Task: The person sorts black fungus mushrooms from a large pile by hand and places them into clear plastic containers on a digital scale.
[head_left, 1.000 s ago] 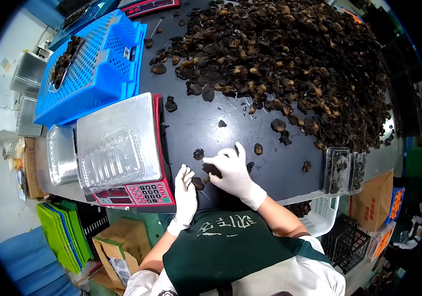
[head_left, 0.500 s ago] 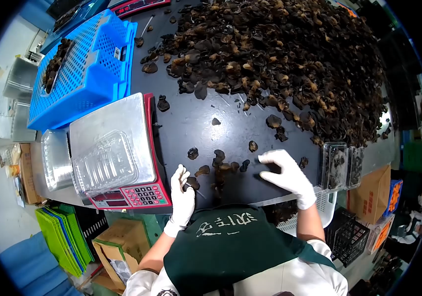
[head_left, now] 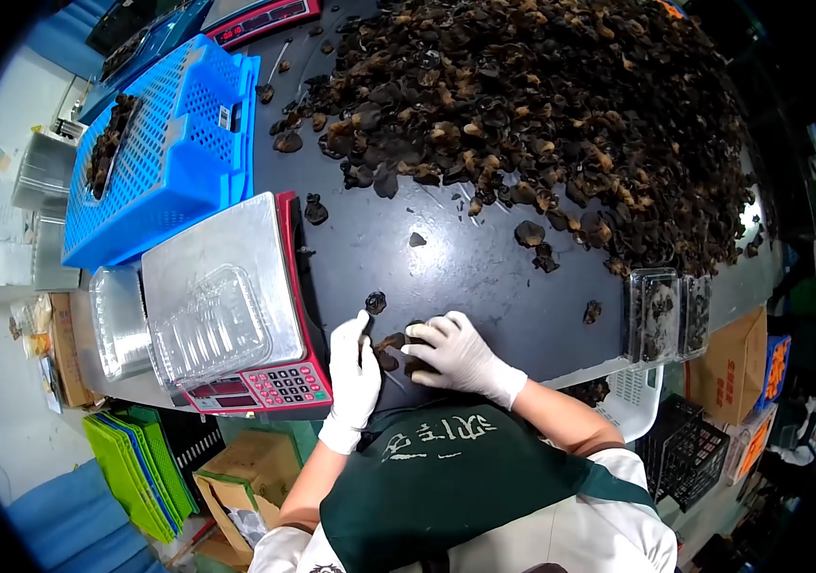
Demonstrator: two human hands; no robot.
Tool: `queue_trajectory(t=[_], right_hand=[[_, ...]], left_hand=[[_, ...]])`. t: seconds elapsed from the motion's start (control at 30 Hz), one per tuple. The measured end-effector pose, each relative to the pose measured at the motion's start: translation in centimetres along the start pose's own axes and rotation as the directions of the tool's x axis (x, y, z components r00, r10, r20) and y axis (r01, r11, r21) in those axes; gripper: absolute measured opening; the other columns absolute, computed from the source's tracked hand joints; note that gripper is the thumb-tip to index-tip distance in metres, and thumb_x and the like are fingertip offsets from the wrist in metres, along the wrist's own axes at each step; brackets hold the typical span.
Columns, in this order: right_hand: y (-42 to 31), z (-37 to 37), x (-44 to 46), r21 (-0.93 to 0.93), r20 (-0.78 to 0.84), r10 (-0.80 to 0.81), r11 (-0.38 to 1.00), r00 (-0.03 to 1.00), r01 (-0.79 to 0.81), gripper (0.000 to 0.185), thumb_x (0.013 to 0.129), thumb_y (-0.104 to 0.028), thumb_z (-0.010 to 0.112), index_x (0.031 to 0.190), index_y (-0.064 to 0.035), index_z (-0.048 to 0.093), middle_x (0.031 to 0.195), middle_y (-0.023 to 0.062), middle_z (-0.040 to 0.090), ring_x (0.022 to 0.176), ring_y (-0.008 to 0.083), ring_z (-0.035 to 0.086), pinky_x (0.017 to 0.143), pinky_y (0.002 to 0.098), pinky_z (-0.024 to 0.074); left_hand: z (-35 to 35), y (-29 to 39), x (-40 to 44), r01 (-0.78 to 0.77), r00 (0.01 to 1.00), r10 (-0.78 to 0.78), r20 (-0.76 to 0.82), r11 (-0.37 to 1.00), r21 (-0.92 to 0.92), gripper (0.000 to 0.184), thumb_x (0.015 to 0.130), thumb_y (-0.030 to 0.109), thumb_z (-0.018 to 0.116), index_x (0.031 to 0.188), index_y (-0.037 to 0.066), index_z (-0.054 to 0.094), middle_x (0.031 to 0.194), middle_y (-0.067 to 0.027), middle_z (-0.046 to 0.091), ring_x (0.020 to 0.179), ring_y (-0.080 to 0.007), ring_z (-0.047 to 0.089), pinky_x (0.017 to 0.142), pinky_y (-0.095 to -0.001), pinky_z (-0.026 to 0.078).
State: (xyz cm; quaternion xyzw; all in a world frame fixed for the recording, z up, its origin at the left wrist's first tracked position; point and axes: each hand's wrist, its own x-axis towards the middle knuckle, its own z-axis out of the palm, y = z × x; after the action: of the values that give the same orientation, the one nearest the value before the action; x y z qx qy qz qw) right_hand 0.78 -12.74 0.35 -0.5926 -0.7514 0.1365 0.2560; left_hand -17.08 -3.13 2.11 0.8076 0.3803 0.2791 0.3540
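Note:
Both my hands wear white gloves at the table's near edge. My right hand (head_left: 460, 358) curls its fingers over a few dark wood ear mushrooms (head_left: 414, 346), gathering them against the tabletop. My left hand (head_left: 353, 382) rests beside the scale, fingers mostly stretched upward and thumb apart; its palm side is partly hidden. Brown wood ear pieces (head_left: 389, 345) lie between the two hands. Just beyond my left fingertips is a single crinkled wood ear (head_left: 375, 303). A big heap of wood ears (head_left: 541, 115) covers the far side of the table.
On the left, a red scale (head_left: 284, 384) bears a clear plastic container (head_left: 212, 325). Behind it stands a blue perforated crate (head_left: 155, 158). Clear boxes (head_left: 654, 315) with dark pieces sit at the right edge, above a white basket (head_left: 639, 401). Green trays (head_left: 131, 468) stand below left.
My right hand has swung left and inward, from spread fingers to curled over the wood ears. The loose pieces near me are now bunched between my hands. My left hand has barely moved.

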Motion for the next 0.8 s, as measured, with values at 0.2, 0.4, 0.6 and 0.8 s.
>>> queue_trajectory(t=[0.2,0.4,0.6,0.8], right_hand=[[1.7,0.3,0.3,0.16,-0.266,0.15,0.981,0.952,-0.11,0.014,0.072,-0.012,0.07,0.08,-0.0111,0.058,0.091,0.0043,0.06,0.079,0.0226,0.06,0.068,0.0328,0.0482],[3.4,-3.0,-1.7,0.404,-0.55,0.419,0.891,0.722,-0.209,0.015,0.07,-0.005,0.07,0.08,-0.0086,0.059,0.08,0.0064,0.059,0.072,0.025,0.062,0.061,0.0335,0.0518],[2.5,-4.1,-3.1,-0.138,-0.389,0.325,0.905,0.862,-0.403,0.031,0.07,-0.013,0.07,0.1,-0.0132,0.064,0.085,0.0019,0.056,0.082,0.0219,0.056,0.077,0.037,0.0445],[4.3,-1.7,-3.7,-0.042,-0.438,0.271,0.946,0.857,-0.321,0.018,0.072,-0.016,0.073,0.081,-0.0117,0.059,0.083,0.0022,0.057,0.072,0.0211,0.058,0.063,0.0326,0.0476]], left_hand=[[1.7,0.6,2.7,-0.114,0.986,0.074,0.152,0.954,0.277,0.057,0.082,0.024,0.067,0.133,0.006,0.05,0.137,-0.0211,0.044,0.128,-0.04,0.039,0.107,-0.0462,0.031],[1.7,0.9,-1.7,-0.338,0.916,0.218,0.337,0.873,0.352,0.041,0.075,0.018,0.073,0.113,0.01,0.062,0.114,-0.0123,0.055,0.109,-0.0326,0.05,0.094,-0.0428,0.041],[3.5,-1.0,0.6,-0.249,0.966,0.208,0.154,0.911,0.329,0.009,0.08,0.009,0.07,0.087,0.011,0.066,0.082,-0.0055,0.059,0.073,-0.0229,0.059,0.062,-0.0333,0.05],[5.0,1.6,9.4,-0.181,0.983,0.178,0.036,0.974,0.138,0.03,0.086,0.01,0.063,0.116,0.011,0.06,0.104,-0.0108,0.058,0.087,-0.0289,0.063,0.074,-0.0355,0.052]])
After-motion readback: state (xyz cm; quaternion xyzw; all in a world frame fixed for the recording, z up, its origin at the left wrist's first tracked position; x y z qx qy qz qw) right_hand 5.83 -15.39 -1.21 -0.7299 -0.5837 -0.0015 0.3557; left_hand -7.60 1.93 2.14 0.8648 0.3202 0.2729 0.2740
